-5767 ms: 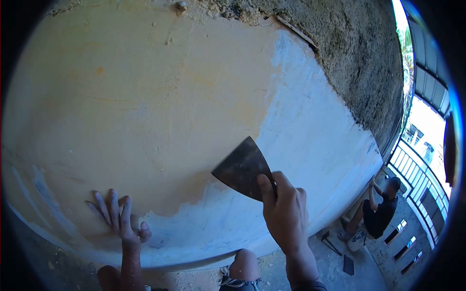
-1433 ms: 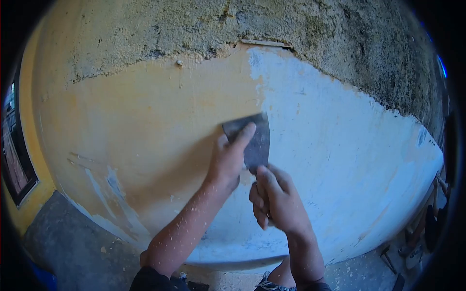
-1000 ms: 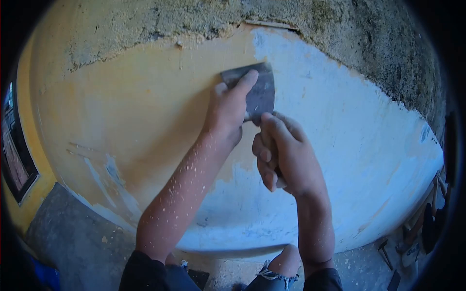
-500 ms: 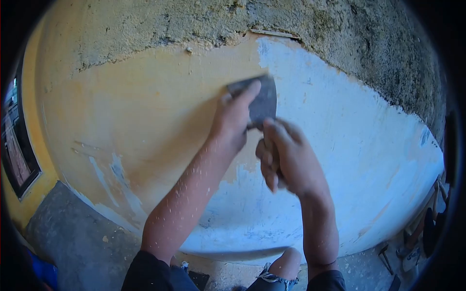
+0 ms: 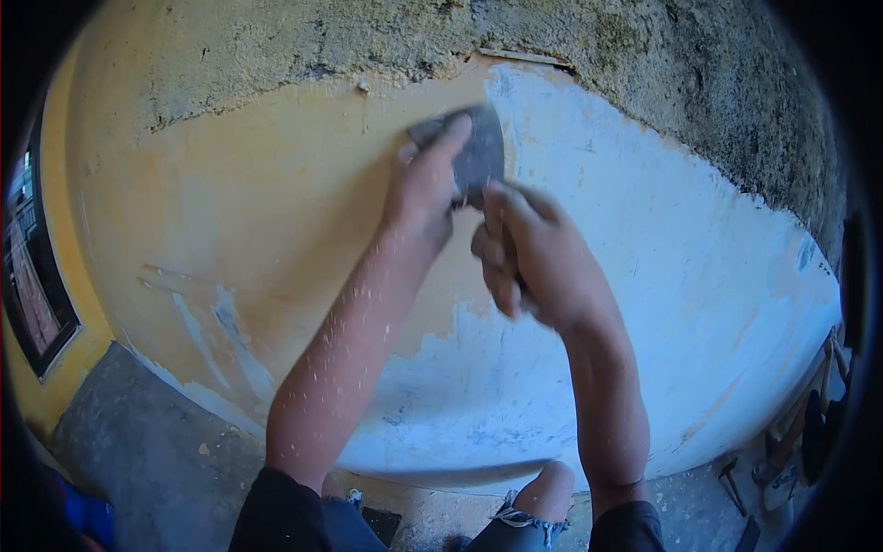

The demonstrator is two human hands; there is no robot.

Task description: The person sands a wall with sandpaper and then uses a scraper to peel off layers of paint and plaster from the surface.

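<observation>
A wide, dark-bladed scraper [image 5: 482,152] lies against the wall at the border between yellowish paint [image 5: 276,202] and a pale, scraped surface [image 5: 589,248]. My left hand [image 5: 425,189] grips the blade from its left side, with the thumb laid over its face. Lower and to the right, the fingers of my right hand [image 5: 547,262] are wrapped round the scraper's handle, which they mostly hide. The blade is slightly smeared by motion. Light flakes speckle my left forearm.
Rough, mouldy plaster [image 5: 727,110] spans the wall above, with a thin strip [image 5: 524,58] stuck at its lower border. A dark-framed window [image 5: 37,267] is at left. On the grey floor [image 5: 156,451], a blue object [image 5: 85,515] lies left and a hammer-like tool [image 5: 733,488] right.
Both hands and the scraper have moved up and a little to the left along the paint border. My grip on the blade and handle looks the same.
</observation>
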